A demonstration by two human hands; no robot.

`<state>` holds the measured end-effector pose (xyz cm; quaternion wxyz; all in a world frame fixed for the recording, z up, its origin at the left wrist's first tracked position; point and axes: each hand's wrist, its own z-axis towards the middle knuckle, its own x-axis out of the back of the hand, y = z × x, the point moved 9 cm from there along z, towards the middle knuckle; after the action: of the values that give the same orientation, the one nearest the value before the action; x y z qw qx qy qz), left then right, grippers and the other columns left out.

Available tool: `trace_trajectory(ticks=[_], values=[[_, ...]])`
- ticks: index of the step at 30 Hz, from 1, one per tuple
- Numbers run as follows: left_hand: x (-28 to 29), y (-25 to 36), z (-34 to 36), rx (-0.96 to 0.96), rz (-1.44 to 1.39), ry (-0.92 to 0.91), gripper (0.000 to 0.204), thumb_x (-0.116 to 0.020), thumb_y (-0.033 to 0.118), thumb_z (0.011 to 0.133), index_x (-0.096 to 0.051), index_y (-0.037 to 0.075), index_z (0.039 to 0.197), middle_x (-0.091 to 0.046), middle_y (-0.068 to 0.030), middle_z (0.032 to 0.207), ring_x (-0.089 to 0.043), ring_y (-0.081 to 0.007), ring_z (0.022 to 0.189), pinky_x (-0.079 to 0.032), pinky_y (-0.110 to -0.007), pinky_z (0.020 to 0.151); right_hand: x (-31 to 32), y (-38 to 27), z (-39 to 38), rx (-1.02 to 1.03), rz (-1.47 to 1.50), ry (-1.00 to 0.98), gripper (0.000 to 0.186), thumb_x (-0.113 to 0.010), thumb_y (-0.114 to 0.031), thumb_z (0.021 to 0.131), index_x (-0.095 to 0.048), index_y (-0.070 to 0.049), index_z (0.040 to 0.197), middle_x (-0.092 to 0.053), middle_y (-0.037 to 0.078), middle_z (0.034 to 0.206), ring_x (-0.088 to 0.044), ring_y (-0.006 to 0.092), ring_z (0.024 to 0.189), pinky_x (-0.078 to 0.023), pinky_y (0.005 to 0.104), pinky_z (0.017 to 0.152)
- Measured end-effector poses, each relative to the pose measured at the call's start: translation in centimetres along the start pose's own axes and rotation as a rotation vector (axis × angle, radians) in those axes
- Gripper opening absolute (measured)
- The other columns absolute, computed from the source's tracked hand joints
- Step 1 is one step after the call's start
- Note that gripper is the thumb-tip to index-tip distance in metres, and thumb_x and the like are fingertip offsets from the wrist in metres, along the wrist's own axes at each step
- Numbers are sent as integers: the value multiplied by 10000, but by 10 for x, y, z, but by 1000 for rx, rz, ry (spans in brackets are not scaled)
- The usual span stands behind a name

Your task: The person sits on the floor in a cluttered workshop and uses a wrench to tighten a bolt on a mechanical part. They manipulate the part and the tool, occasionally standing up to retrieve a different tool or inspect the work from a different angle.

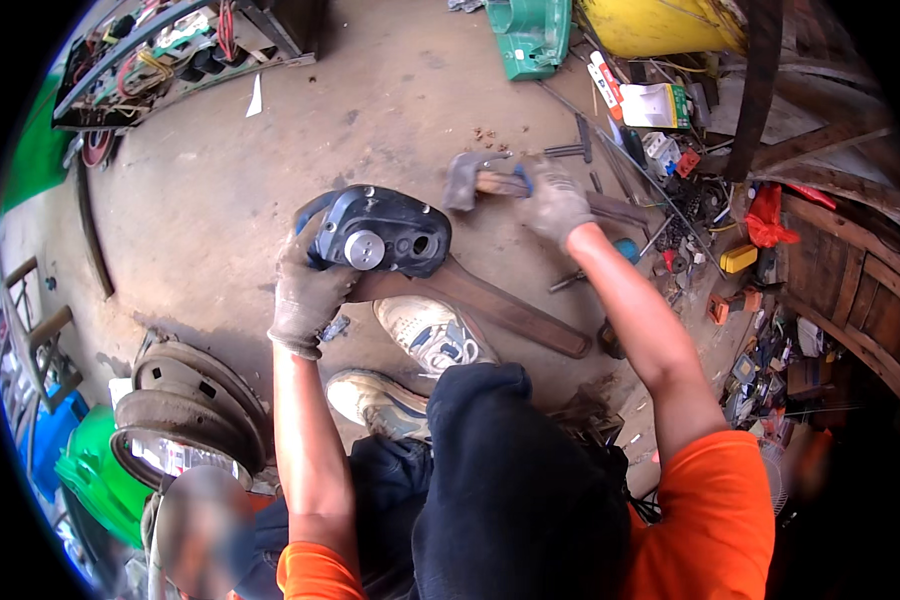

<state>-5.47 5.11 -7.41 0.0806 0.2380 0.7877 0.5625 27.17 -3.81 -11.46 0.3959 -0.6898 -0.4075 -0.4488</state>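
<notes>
My left hand (305, 290), in a soiled glove, grips a black housing (403, 216) at its left end, a silver round piece on its face beside several holes. A long rusty metal bar (510, 310) lies beneath the housing, near my shoes (420, 330). To the right my gloved right hand (552, 203) is closed on a hammer (465, 182) with a metal head and wooden handle, slightly blurred and apart from the housing. Thin rods and tools (585, 135) lie just beyond it.
An open unit with wires (180, 55) stands upper left, worn wheel rims (175, 390) and green plastic (105, 470) lower left. A green plastic part (518, 40), a yellow container (660, 25), assorted small parts (740, 255) and wooden frames (850, 290) line the top and right of the floor.
</notes>
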Motion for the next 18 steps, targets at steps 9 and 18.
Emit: trace_trajectory(ticks=[9,18], values=[[-1,-17,15,126,-8,-42,614,-745,-29,706,-652,29,1311,-695,-85,1189,-658,-167,1087,-518,-310,960,-56,-117,-8,389,145,-268,460,-638,-121,779,-681,-126,1237,-622,147,1192,-565,337,1197,-459,460,1033],[3,-66,36,144,21,-70,652,-786,26,693,-645,54,1329,-676,-100,1248,-646,-192,1138,-510,-330,987,-34,-114,-36,389,128,-97,360,-635,-188,875,-675,-106,1223,-633,115,1194,-569,353,1151,-455,479,1011]])
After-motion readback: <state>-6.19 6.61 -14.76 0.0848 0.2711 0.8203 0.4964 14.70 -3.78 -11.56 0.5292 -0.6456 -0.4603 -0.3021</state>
